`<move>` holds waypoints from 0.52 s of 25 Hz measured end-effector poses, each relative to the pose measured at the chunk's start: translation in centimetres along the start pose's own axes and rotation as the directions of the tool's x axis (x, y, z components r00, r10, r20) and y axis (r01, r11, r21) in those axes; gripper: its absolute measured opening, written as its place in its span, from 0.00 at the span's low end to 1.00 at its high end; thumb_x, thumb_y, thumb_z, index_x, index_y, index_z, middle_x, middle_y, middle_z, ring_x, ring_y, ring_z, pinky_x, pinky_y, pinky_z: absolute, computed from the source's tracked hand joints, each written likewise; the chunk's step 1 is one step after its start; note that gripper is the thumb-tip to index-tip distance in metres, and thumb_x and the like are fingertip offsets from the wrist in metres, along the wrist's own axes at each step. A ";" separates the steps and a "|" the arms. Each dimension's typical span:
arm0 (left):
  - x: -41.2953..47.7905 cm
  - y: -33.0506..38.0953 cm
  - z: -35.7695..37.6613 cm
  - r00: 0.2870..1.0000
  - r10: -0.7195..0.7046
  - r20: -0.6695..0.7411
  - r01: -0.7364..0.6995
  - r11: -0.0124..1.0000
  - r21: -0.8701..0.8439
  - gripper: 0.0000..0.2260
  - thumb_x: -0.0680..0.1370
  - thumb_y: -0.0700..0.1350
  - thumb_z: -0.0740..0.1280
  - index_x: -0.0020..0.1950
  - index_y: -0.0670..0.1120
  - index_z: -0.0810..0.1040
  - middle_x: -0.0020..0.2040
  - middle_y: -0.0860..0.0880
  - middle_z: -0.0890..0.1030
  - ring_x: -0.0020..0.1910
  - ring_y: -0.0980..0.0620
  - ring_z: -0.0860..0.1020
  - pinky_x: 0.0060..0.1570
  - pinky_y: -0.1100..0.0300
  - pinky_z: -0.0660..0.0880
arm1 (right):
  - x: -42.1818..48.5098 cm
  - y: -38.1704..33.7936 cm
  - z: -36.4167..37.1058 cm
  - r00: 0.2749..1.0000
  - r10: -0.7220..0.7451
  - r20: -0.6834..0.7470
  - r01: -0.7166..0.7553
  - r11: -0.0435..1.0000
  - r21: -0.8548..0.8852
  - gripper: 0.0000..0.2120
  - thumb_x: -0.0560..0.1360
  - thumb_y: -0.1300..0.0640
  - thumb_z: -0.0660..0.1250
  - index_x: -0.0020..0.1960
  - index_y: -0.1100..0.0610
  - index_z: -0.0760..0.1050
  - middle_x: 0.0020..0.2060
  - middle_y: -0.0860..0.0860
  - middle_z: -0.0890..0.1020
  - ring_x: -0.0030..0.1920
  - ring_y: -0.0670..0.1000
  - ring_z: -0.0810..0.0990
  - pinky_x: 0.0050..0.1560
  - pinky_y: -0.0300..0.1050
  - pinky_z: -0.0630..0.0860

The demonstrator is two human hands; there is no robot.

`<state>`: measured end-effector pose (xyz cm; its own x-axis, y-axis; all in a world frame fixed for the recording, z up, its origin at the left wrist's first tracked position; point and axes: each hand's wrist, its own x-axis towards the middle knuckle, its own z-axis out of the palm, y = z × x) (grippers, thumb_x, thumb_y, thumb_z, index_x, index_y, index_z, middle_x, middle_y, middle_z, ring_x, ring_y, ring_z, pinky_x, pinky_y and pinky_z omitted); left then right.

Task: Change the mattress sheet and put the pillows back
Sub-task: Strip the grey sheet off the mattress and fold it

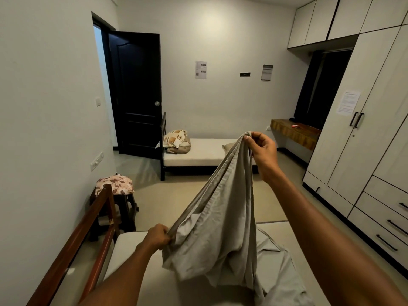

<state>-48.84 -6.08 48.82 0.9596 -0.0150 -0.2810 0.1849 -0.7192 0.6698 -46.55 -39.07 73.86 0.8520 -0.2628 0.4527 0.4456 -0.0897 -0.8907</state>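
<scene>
A grey-beige sheet (223, 235) hangs bunched between my hands over the near bare mattress (130, 246). My right hand (262, 151) is raised and pinches the sheet's top edge. Lower down and to the left, my left hand (157, 237) grips a gathered edge of the same sheet. The sheet's lower part trails onto the mattress at the bottom right. Pillows (177, 142) lie stacked on the far bed (198, 155), and the corner of another pillow (228, 147) shows behind the sheet.
A wooden bed rail (84, 235) runs along the left. A stool with a floral cloth (114, 184) stands beside it. A dark door (134, 91) stands open at the back left, wardrobes (362, 129) line the right, and a wooden shelf (295, 132) is mounted beside them.
</scene>
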 end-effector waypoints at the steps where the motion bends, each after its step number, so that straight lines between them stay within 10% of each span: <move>1: -0.2 -0.5 0.3 0.999 -0.046 0.016 0.046 0.999 -0.018 0.04 0.78 0.45 0.70 0.44 0.47 0.81 0.42 0.45 0.82 0.40 0.46 0.82 0.32 0.60 0.77 | 0.2 -0.2 -0.3 1.000 -0.006 -0.014 0.006 1.000 -0.007 0.11 0.80 0.54 0.72 0.60 0.58 0.81 0.51 0.54 0.86 0.50 0.47 0.85 0.49 0.39 0.80; 6: -0.1 -1.7 0.9 0.973 -0.227 -0.037 0.202 0.922 -0.330 0.04 0.78 0.41 0.70 0.50 0.42 0.80 0.47 0.39 0.84 0.45 0.40 0.83 0.42 0.43 0.85 | 0.6 -0.6 -1.3 0.998 -0.028 -0.049 0.026 0.999 -0.033 0.13 0.80 0.54 0.73 0.62 0.60 0.81 0.52 0.55 0.86 0.48 0.45 0.84 0.45 0.35 0.78; 13: 0.1 -0.2 1.9 0.923 0.201 -0.328 -0.241 0.967 -0.083 0.19 0.74 0.49 0.78 0.57 0.51 0.71 0.50 0.55 0.77 0.47 0.52 0.78 0.44 0.57 0.75 | 0.6 -1.3 -1.9 0.999 -0.033 -0.029 0.032 0.999 -0.038 0.13 0.80 0.54 0.72 0.63 0.59 0.81 0.53 0.54 0.86 0.52 0.49 0.85 0.52 0.43 0.81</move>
<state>-49.18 -7.27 47.32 0.9924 0.0694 0.1013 -0.0345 -0.6339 0.7727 -47.17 -40.96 75.16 0.8286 -0.2872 0.4806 0.4619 -0.1344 -0.8767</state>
